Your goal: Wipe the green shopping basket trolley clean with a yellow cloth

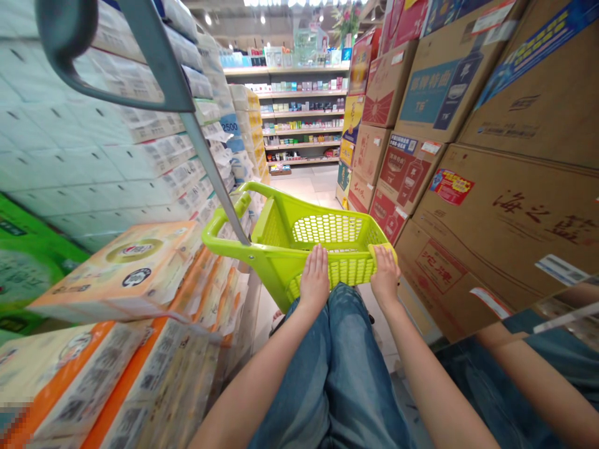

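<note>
The left hand [315,274] lies open, fingers straight and together, over the near rim of the green shopping basket [276,257]; the right hand [385,273] presses a yellow cloth [394,250] on the basket's corner, though I cannot tell whether its fingers close around it. The basket stands directly before both hands, above jean-clad knees [344,302] that sit between the forearms. Left of the left hand, a metal pole [218,171] rises from the basket to a grey handle [126,100], in front of stacked tissue packs [131,249]. Stacked cartons [505,206] wall in the right hand's side, just beyond the basket's corner. Well beyond both hands, stocked shelves [304,114] close off the aisle.
</note>
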Demonstrator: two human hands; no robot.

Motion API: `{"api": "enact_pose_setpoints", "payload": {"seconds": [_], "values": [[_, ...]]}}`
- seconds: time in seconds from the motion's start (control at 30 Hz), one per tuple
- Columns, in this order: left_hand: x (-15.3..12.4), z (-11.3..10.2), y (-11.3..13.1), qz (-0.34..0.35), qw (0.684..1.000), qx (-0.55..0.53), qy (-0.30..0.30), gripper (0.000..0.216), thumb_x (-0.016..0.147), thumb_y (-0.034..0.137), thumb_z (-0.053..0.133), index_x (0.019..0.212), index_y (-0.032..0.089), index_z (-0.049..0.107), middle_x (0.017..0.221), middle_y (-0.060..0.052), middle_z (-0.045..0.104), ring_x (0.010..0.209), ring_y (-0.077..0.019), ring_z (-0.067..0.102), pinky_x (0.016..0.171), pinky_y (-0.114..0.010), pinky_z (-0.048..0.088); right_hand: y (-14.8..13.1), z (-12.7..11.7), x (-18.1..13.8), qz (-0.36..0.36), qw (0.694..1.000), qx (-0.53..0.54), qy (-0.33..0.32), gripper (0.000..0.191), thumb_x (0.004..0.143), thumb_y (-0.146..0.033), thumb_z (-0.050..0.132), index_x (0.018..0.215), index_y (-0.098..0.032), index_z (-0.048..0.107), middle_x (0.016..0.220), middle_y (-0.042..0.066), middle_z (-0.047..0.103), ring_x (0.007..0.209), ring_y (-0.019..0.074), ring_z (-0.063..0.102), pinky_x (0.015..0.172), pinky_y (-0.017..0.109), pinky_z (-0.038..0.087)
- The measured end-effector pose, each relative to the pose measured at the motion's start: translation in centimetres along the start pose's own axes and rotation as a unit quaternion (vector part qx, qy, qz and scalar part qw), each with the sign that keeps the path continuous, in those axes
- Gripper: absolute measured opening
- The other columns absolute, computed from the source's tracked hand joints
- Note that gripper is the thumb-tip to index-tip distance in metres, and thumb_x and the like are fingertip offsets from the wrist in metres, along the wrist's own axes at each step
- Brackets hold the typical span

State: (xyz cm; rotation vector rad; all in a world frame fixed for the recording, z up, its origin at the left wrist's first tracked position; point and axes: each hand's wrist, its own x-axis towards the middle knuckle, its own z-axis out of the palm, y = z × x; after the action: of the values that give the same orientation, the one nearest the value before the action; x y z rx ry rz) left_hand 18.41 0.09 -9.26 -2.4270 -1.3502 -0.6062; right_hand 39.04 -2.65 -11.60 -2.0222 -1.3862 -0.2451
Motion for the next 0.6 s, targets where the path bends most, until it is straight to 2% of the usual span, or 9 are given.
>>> {"api": "enact_pose_setpoints", "payload": {"seconds": [0.17,0.27,0.33,0.43,0.6], "values": [[0.0,0.3,-0.1,0.004,1.0,0.006,0.006,0.068,0.087,0.011,0.044,0.153,-0.001,0.028,0.163,-0.019,0.026,0.153,-0.0264,0.017,0.125,-0.042,0.024,-7.5,1.1,-2.6,-0.115,0.993,0.008,-0.037,0.078,0.078,0.001,0.035,0.153,-0.024,0.038,0.157,0.006,0.043,0.148,0.026,0.03,0.115,0.053,0.03],[-0.1,0.4,-0.2,0.01,1.0,0.009,0.012,0.068,0.089,0.012,0.042,0.154,0.001,0.027,0.163,-0.018,0.026,0.153,-0.0262,0.017,0.125,-0.043,0.024,-9.3,1.4,-3.2,-0.147,0.988,0.021,-0.042,0.077,0.081,0.0,0.035,0.154,-0.025,0.036,0.158,0.006,0.043,0.148,0.0248,0.03,0.115,0.051,0.029],[-0.1,0.4,-0.2,0.009,1.0,0.006,0.01,0.067,0.088,0.012,0.042,0.153,0.001,0.028,0.163,-0.018,0.027,0.153,-0.0259,0.017,0.125,-0.043,0.024,-8.7,1.2,-3.0,-0.173,0.984,0.024,-0.045,0.076,0.082,0.0,0.036,0.154,-0.024,0.036,0.157,0.006,0.044,0.148,0.0233,0.031,0.116,0.049,0.028],[-0.1,0.2,-0.2,0.006,1.0,-0.002,0.006,0.069,0.087,0.01,0.042,0.153,0.0,0.028,0.162,-0.019,0.027,0.153,-0.0251,0.016,0.125,-0.044,0.024,-6.1,0.6,-2.3,-0.195,0.98,0.011,-0.044,0.076,0.082,0.001,0.037,0.153,-0.025,0.036,0.157,0.006,0.044,0.148,0.0206,0.032,0.115,0.045,0.03],[-0.1,-0.1,-0.3,0.01,1.0,-0.007,0.007,0.071,0.086,0.01,0.042,0.154,0.001,0.025,0.162,-0.018,0.028,0.154,-0.0245,0.015,0.125,-0.044,0.025,0.4,-0.3,-0.5,-0.153,0.988,-0.017,-0.011,0.075,0.08,0.001,0.037,0.151,-0.023,0.039,0.156,0.006,0.046,0.147,0.0197,0.034,0.115,0.043,0.032]]}}
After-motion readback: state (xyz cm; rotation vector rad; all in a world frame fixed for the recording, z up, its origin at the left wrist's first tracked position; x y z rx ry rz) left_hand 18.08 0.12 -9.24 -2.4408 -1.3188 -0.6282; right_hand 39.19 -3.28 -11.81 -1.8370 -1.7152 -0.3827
